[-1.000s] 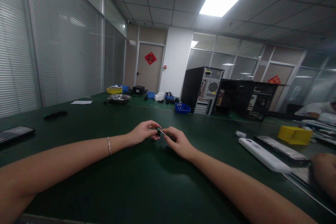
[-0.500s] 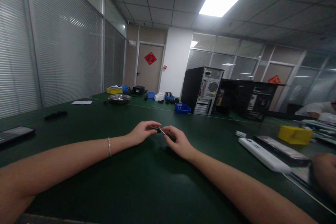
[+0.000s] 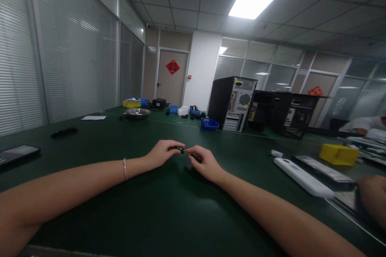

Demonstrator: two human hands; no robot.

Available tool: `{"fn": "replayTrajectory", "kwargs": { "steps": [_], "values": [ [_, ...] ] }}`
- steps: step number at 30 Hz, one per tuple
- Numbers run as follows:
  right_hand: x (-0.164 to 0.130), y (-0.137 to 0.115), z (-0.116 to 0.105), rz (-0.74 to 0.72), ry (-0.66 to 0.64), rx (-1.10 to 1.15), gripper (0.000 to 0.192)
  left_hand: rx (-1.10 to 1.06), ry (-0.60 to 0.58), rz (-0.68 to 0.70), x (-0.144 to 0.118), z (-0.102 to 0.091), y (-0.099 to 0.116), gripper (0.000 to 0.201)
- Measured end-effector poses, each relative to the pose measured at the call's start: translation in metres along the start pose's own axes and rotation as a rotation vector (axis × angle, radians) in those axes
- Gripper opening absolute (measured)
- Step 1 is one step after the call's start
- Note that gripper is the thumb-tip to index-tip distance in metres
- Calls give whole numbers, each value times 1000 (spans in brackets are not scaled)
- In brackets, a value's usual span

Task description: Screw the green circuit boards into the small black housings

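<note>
Both my arms reach out over a dark green table (image 3: 157, 213). My left hand (image 3: 163, 153), with a thin bracelet on its wrist, pinches a small dark part (image 3: 181, 149) between thumb and fingers. My right hand (image 3: 205, 162) grips a small screwdriver (image 3: 193, 155) with a black handle. Its thin metal shaft points left, and the tip meets the small part. The two hands almost touch just above the tabletop. What the part is stays too small to tell.
A white remote-like bar (image 3: 303, 177) and flat dark panels lie to the right, beside a yellow bin (image 3: 338, 154). Two open computer cases (image 3: 232, 104) stand behind. A blue bin (image 3: 209, 124), a metal bowl (image 3: 137, 113) and a tablet (image 3: 15, 153) sit around. Another person's arm (image 3: 372, 198) rests at right.
My left hand has rolled its fingers over the small part, which now shows less. Both hands have sunk slightly toward the table.
</note>
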State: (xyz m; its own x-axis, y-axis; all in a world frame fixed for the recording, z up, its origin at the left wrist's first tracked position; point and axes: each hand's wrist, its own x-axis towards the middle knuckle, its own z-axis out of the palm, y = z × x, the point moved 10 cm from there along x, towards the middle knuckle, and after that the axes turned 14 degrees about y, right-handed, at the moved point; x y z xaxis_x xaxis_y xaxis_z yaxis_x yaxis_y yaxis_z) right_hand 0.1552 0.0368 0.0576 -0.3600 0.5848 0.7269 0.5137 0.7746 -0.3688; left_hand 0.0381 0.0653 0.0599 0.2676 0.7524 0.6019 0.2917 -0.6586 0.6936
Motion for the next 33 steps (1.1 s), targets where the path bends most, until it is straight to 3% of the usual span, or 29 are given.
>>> {"fn": "replayTrajectory", "kwargs": {
  "steps": [20, 23, 28, 33],
  "values": [
    [1, 3, -4, 43, 42, 35, 19, -90, -52, -110, 7, 8, -26, 30],
    [1, 6, -6, 54, 62, 24, 19, -74, -149, -79, 4, 17, -23, 32],
    [1, 10, -6, 64, 74, 14, 20, -12, -395, 60, -13, 36, 2, 26],
    [1, 9, -5, 68, 74, 16, 19, 70, -461, 146, -20, 40, 13, 24]
  ]
}}
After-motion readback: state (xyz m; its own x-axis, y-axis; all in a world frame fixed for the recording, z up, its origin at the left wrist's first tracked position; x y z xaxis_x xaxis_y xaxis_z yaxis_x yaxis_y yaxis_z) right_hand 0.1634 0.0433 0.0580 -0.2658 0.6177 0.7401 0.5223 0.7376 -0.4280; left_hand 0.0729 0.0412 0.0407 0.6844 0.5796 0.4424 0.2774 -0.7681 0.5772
